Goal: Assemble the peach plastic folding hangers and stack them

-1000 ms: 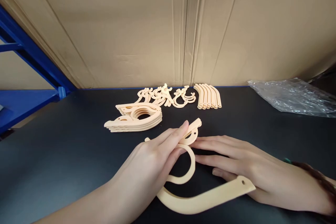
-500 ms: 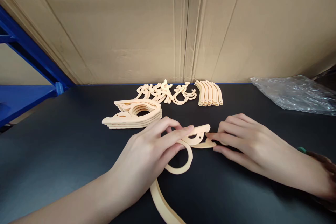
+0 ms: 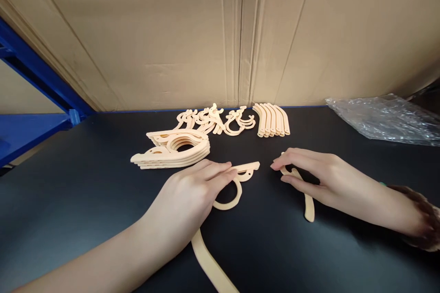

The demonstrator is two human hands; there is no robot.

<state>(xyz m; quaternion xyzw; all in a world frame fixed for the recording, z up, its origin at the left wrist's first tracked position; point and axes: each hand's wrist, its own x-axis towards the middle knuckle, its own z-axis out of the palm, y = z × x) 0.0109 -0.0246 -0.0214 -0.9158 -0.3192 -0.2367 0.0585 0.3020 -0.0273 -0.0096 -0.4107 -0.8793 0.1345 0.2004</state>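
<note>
My left hand (image 3: 194, 197) is closed on a beige plastic clothes hanger body (image 3: 239, 194), its ring and a short flat arm with a small hole showing past my fingertips. A long curved hanger arm (image 3: 211, 261) runs from beneath that hand to the bottom edge; where it joins is hidden. To the right, my right hand (image 3: 314, 171) pinches a beige hanger hook (image 3: 309, 206) between thumb and fingers, its straight end pointing down toward me. The hook and the hanger body are apart.
Behind my left hand lies a stack of folded hanger bodies (image 3: 172, 163). Farther back are a heap of loose hooks (image 3: 213, 121) and a row of curved arms (image 3: 273, 121). Clear plastic film (image 3: 385, 119) lies at back right. Cardboard (image 3: 172, 32) walls the table's (image 3: 85, 201) far edge.
My right hand has drawn back from the hanger body, and the hook in it now stands clear and turned. My left hand and the hanger body have shifted slightly left.
</note>
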